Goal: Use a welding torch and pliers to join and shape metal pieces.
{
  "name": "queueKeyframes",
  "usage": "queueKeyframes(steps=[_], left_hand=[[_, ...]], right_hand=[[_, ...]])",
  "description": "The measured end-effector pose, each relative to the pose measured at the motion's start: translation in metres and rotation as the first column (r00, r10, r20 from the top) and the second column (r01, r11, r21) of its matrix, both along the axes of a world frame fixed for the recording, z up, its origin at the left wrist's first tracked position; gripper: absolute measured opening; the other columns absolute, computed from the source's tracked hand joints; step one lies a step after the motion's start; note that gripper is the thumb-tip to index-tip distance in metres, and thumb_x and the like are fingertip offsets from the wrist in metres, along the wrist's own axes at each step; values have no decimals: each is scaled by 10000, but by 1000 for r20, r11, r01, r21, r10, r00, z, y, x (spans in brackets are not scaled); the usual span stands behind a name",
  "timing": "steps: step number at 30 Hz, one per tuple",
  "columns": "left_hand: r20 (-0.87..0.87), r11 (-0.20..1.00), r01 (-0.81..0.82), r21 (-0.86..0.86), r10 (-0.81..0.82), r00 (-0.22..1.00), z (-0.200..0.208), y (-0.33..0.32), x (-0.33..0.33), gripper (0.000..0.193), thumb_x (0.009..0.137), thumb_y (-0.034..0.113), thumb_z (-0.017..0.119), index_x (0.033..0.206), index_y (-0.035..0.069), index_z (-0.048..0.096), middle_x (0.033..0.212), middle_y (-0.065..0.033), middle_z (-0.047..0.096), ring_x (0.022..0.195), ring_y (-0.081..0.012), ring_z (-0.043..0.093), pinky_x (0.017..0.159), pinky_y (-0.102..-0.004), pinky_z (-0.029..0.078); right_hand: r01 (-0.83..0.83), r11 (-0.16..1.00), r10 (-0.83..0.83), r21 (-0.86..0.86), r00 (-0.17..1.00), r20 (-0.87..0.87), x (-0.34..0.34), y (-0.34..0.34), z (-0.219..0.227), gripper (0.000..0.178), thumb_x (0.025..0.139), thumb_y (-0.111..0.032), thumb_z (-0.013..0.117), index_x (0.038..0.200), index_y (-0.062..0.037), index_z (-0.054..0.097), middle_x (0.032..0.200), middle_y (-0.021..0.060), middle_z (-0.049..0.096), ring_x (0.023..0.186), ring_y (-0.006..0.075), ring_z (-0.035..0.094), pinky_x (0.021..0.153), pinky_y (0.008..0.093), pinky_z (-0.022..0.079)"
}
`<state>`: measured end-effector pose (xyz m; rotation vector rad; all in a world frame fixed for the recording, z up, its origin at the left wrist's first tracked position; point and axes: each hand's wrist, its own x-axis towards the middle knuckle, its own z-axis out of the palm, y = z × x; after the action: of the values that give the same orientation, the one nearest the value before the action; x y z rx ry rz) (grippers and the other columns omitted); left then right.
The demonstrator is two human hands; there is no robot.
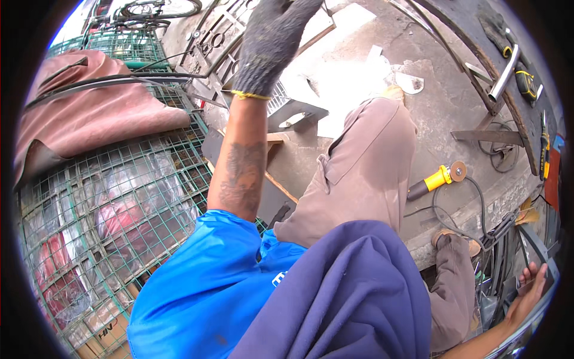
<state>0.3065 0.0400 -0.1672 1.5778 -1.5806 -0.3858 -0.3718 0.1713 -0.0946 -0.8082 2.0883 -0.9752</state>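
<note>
You're in a metalworking shop, and look at the giveaways: right there on the scuffed concrete floor (442,134) lies a yellow angle grinder (436,179), disc (458,171) fitted, its cord (480,194) looping beside it, and up ahead of you stands a clutter of metal frames (228,55)! Swing to your right and there's a dark work surface (472,21) carrying 1 tape measure (526,87) and 1 shiny tube (506,73), with loose metal strips (534,239) bunched nearer you, while green wire mesh (89,206) under a reddish sheet (113,107) fills your left.
</note>
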Motion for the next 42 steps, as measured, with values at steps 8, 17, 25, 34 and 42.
queueKeyframes(steps=[8, 17, 25, 34, 42], left_hand=[[130, 675, -71, 734, -37, 991, -126, 72, 102, 680, 931, 578, 638, 1226, -34, 672, 1058, -155, 717, 976, -241, 642, 871, -388, 495], [234, 731, -95, 676, -91, 968, -215, 54, 133, 456, 1013, 380, 500, 1259, 33, 663, 1142, -266, 692, 1073, -379, 645, 912, -471, 487], [87, 870, -79, 487, 42, 995, -154, 10, 143, 409, 1042, 270, 438, 1237, -23, 646, 1133, -202, 680, 1087, -307, 633, 933, -421, 505], [669, 707, 433, 559, -693, 268, -49, -69, -52, 288, 966, 198, 488, 1197, 108, 635, 931, -260, 659, 904, -469, 629, 774, -549, 485], [356, 537, 373, 756, -816, 455, -84, -98, -142, 515, 975, 472, 558, 888, -13, 710, 800, -270, 673, 781, -453, 642, 746, -528, 475]], right_hand=[[-36, 999, 36, 12, 999, -18, 60, 53, -26, 340, 1021, -402, 641, 1084, -68, 625, 953, 19, 682, 780, 83, 620, 696, 223, 488], [-77, 997, 71, -20, 978, -196, 80, 71, -21, 448, 941, -461, 732, 1050, -36, 646, 807, -13, 623, 691, 46, 556, 604, 218, 467], [-169, 985, 152, -30, 940, -305, 72, 73, -14, 455, 937, -490, 725, 1026, -51, 647, 791, -17, 608, 691, 44, 539, 616, 212, 435], [-166, 984, 137, -65, 938, -317, 70, 75, -6, 473, 930, -505, 729, 1042, -52, 652, 773, -30, 584, 678, 38, 516, 607, 207, 405], [-213, 961, 147, -177, 935, -324, 73, 73, 6, 579, 925, -542, 714, 1227, -51, 665, 726, -19, 555, 666, 67, 526, 637, 257, 457]])
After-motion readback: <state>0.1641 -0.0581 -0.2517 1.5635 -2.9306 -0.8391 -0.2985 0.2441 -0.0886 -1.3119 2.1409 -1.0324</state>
